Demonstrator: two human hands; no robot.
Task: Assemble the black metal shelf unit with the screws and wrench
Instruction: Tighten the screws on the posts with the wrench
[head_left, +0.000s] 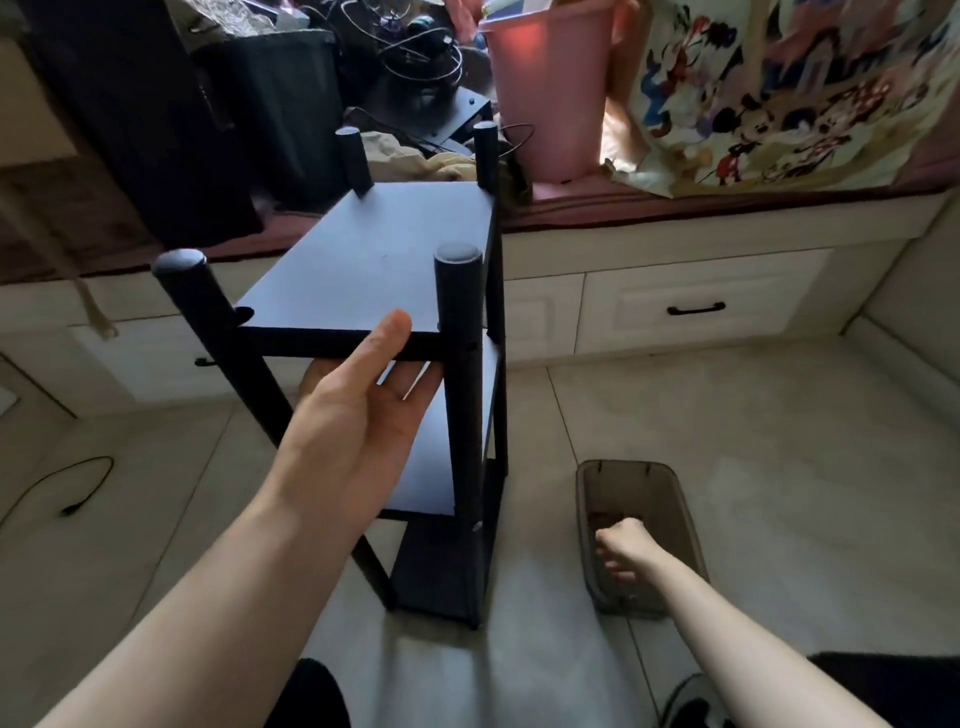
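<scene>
My left hand (358, 410) grips the shelf unit's (384, 260) near edge; keep it steady. Right hand (623, 551) digs in the floor bin (670, 499), grip unclear.

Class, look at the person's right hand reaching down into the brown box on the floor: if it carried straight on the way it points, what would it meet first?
Most likely the inside bottom of the brown plastic box. The right hand is already inside its walls, fingers pointing downward. What lies under the fingers is too dim to tell, so small parts might come first.

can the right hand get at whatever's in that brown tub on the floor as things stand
Probably yes: the right hand is already down inside the open brown tub, nothing covers it, and the shelf unit stands apart to its left.
</scene>
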